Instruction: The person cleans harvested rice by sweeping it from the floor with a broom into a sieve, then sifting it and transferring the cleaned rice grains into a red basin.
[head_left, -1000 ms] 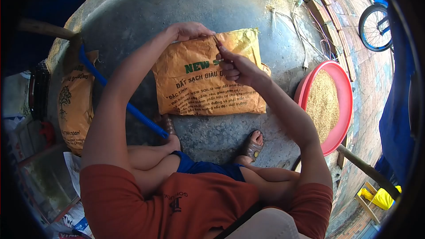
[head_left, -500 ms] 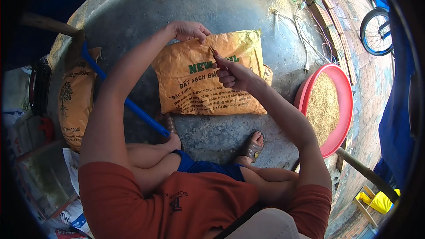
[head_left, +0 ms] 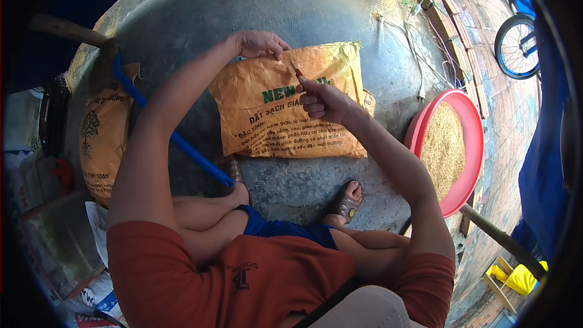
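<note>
An orange sack (head_left: 291, 115) with green and black print lies on the grey floor between my feet and my arms. At its top edge, left of the middle, my left hand (head_left: 261, 44) pinches the sack's rim. My right hand (head_left: 325, 98) is over the printed face, its fingers wrapped round a small tool with a red handle (head_left: 298, 73). The tool's thin tip points up and left towards the sack's upper part, a little below and right of my left hand.
On the right stands a pink basin (head_left: 477, 146) of grain or husks. A blue tube (head_left: 194, 157) lies on the left beside another orange sack (head_left: 103, 140). Cables (head_left: 414, 42) run over the floor at the upper right, near a bicycle wheel (head_left: 516, 46).
My right hand has moved slightly right and down with the tool, whose tip is drawn back a little from the sack's top edge. My left hand has hardly moved.
</note>
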Demonstrator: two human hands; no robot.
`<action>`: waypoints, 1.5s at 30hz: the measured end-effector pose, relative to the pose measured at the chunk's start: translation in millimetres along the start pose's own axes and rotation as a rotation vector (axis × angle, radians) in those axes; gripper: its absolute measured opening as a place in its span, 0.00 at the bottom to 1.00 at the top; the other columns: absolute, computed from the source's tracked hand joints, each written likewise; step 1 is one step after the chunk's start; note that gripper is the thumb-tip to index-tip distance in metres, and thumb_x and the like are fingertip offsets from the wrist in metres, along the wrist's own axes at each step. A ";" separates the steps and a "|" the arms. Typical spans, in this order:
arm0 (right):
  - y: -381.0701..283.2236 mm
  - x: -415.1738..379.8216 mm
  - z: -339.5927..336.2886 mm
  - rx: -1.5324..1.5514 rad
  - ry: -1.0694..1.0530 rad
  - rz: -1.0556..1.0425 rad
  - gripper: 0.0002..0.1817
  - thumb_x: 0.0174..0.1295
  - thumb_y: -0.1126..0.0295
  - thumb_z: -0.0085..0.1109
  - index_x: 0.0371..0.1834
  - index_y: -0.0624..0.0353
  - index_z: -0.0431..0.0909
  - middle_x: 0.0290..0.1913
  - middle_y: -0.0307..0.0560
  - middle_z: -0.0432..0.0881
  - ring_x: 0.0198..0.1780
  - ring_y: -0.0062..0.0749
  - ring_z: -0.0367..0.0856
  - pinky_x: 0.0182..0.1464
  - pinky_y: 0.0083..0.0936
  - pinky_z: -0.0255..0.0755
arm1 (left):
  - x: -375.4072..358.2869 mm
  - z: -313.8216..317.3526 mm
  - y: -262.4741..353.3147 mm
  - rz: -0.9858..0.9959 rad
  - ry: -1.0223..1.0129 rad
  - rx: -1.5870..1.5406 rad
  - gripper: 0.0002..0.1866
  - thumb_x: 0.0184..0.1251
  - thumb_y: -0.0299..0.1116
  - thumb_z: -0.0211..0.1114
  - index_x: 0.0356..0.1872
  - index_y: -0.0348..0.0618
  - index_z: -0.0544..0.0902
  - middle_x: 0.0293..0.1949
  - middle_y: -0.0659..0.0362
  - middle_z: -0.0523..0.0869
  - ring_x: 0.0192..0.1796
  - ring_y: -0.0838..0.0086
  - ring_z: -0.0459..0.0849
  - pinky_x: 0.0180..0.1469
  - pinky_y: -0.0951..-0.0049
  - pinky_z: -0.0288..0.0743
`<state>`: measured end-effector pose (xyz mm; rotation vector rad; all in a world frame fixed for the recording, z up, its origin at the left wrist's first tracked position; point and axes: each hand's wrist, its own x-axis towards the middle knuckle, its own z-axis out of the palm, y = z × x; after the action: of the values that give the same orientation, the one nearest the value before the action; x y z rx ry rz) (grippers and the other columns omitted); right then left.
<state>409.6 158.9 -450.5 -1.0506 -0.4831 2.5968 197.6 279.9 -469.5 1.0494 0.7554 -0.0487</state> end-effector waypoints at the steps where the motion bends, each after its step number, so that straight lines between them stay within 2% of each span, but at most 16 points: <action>1: 1.7 0.4 -0.2 0.027 0.002 0.019 0.13 0.65 0.56 0.39 0.30 0.53 0.65 0.15 0.27 0.53 0.14 0.11 0.47 0.14 0.11 0.40 | -0.1 0.1 0.2 0.000 0.000 -0.001 0.21 0.50 0.23 0.53 0.50 0.30 0.72 0.41 0.56 0.80 0.38 0.81 0.79 0.43 0.82 0.75; 5: 2.5 2.3 3.3 0.067 0.009 0.012 0.13 0.65 0.56 0.40 0.32 0.53 0.65 0.15 0.26 0.54 0.13 0.11 0.47 0.11 0.10 0.40 | 2.0 -1.3 -1.3 -0.022 0.021 0.007 0.22 0.50 0.23 0.53 0.50 0.30 0.72 0.42 0.55 0.80 0.38 0.80 0.79 0.43 0.82 0.75; 10: -31.9 -8.1 7.0 0.036 0.021 -0.177 0.13 0.64 0.56 0.41 0.34 0.54 0.66 0.14 0.26 0.53 0.12 0.10 0.47 0.10 0.10 0.40 | -12.5 4.9 6.7 -0.052 0.052 -0.019 0.22 0.50 0.26 0.56 0.50 0.32 0.72 0.41 0.56 0.80 0.38 0.80 0.79 0.42 0.82 0.75; 13: -61.4 -21.5 -4.8 0.171 -0.110 -0.278 0.13 0.65 0.58 0.40 0.35 0.56 0.67 0.14 0.26 0.54 0.11 0.09 0.49 0.09 0.08 0.42 | -18.7 1.2 5.9 -0.067 0.016 0.031 0.22 0.51 0.27 0.57 0.50 0.33 0.73 0.40 0.57 0.80 0.38 0.79 0.80 0.40 0.81 0.75; 16: -62.4 -28.8 -0.9 0.129 -0.013 -0.250 0.12 0.64 0.56 0.42 0.33 0.54 0.64 0.14 0.26 0.54 0.11 0.09 0.48 0.10 0.09 0.40 | -23.9 -2.6 4.2 -0.061 0.022 0.055 0.21 0.51 0.27 0.58 0.50 0.33 0.72 0.40 0.56 0.81 0.38 0.79 0.80 0.40 0.80 0.76; 18: -41.7 -25.6 8.0 0.037 -0.037 -0.118 0.14 0.65 0.56 0.40 0.32 0.55 0.65 0.13 0.25 0.53 0.11 0.09 0.48 0.09 0.09 0.40 | -25.8 -5.8 4.9 -0.100 -0.058 0.117 0.21 0.52 0.26 0.57 0.50 0.32 0.72 0.41 0.56 0.81 0.39 0.78 0.80 0.40 0.79 0.76; 22: -2.7 -8.6 24.0 0.018 -0.046 0.047 0.14 0.64 0.55 0.40 0.32 0.54 0.67 0.13 0.25 0.52 0.11 0.09 0.46 0.10 0.10 0.39 | -33.0 1.6 6.5 -0.126 -0.004 0.057 0.20 0.54 0.25 0.56 0.50 0.31 0.71 0.40 0.55 0.81 0.39 0.79 0.80 0.40 0.79 0.75; 25: 12.0 6.4 13.6 0.125 -0.121 0.041 0.15 0.65 0.54 0.39 0.32 0.53 0.67 0.13 0.25 0.52 0.11 0.10 0.46 0.10 0.10 0.39 | -34.6 2.3 4.8 -0.123 -0.034 -0.007 0.19 0.55 0.25 0.55 0.50 0.30 0.71 0.40 0.54 0.81 0.38 0.78 0.80 0.40 0.80 0.75; 30: 13.9 9.3 12.3 0.116 -0.104 0.019 0.15 0.64 0.53 0.41 0.29 0.52 0.66 0.13 0.25 0.49 0.12 0.10 0.45 0.11 0.11 0.40 | -33.4 4.8 3.7 -0.111 -0.029 -0.015 0.20 0.56 0.25 0.53 0.51 0.29 0.70 0.41 0.53 0.80 0.37 0.77 0.80 0.40 0.80 0.75; 32: 14.3 13.6 10.2 0.150 -0.216 -0.015 0.14 0.65 0.55 0.38 0.33 0.52 0.67 0.13 0.26 0.52 0.12 0.10 0.47 0.11 0.10 0.41 | -33.7 8.3 4.1 -0.100 -0.027 -0.016 0.20 0.56 0.25 0.53 0.51 0.29 0.70 0.41 0.53 0.80 0.37 0.77 0.80 0.40 0.81 0.75; 41: 10.0 11.6 25.0 -0.023 -0.022 -0.031 0.14 0.65 0.56 0.38 0.33 0.53 0.67 0.12 0.26 0.50 0.11 0.12 0.45 0.12 0.13 0.39 | -31.7 6.6 -0.1 -0.086 0.031 -0.027 0.19 0.55 0.23 0.51 0.50 0.29 0.72 0.38 0.54 0.81 0.35 0.79 0.81 0.36 0.82 0.76; 45: 6.3 8.3 27.4 0.011 -0.050 -0.081 0.14 0.65 0.56 0.39 0.32 0.53 0.67 0.12 0.26 0.50 0.11 0.12 0.44 0.12 0.13 0.38 | -30.9 8.9 4.4 -0.087 0.004 -0.062 0.18 0.55 0.23 0.51 0.49 0.29 0.72 0.36 0.55 0.82 0.32 0.81 0.80 0.35 0.83 0.76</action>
<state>383.5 151.1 -439.7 -0.9446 -0.5116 2.5567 180.9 265.6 -445.7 0.9578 0.8011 -0.0968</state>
